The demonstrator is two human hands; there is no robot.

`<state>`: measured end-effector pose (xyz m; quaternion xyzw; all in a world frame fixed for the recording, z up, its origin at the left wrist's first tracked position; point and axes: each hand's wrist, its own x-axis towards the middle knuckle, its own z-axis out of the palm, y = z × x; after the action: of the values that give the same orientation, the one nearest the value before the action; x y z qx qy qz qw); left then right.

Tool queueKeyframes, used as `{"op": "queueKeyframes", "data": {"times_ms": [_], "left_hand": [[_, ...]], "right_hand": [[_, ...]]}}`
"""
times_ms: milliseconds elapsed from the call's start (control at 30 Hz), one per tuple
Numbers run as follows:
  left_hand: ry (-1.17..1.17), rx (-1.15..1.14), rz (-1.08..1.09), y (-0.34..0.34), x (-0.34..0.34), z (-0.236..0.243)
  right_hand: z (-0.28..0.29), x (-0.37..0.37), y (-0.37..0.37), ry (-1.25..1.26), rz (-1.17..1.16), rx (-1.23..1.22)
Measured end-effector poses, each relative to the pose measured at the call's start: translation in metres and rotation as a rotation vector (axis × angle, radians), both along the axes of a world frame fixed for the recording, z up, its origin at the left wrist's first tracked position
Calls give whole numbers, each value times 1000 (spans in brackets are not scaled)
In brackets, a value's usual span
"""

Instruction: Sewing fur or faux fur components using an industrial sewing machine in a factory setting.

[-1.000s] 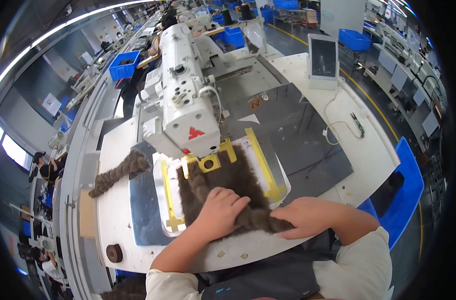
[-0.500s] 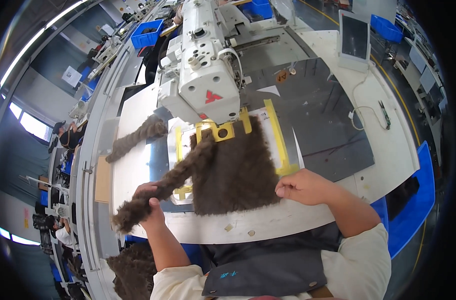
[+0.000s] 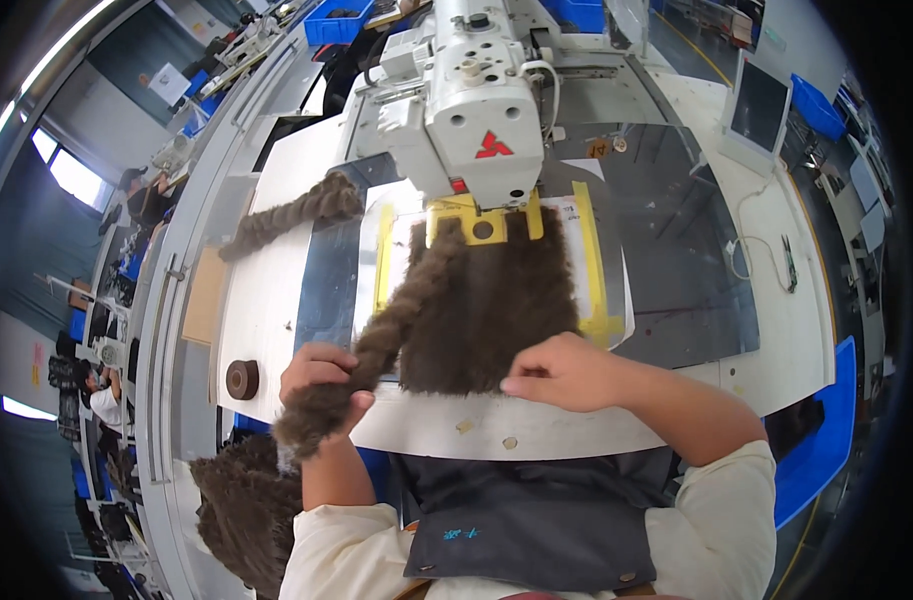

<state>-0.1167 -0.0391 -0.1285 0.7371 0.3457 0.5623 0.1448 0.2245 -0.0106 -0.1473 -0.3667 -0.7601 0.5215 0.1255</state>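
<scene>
My left hand is closed around a long brown fur strip, gripping it near its lower end, with the tuft hanging over the near edge of the bench. The strip runs up and to the right, onto the flat brown fur panel lying under the sewing machine head. My right hand rests on the panel's near edge, fingers curled and pressing down, not wrapped around anything. A yellow clamp frame sits at the panel's top. A second fur strip lies well apart, far left. A small brown tape roll sits just beside my left hand.
</scene>
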Motion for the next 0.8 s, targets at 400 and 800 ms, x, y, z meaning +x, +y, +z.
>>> {"op": "queueKeyframes", "data": {"times_ms": [400, 800], "left_hand": [[193, -26, 59, -55, 14, 18], [344, 209, -230, -56, 37, 34]], "right_hand": [[-4, -141, -22, 724, -173, -1038], [14, -106, -35, 648, -343, -972]]}}
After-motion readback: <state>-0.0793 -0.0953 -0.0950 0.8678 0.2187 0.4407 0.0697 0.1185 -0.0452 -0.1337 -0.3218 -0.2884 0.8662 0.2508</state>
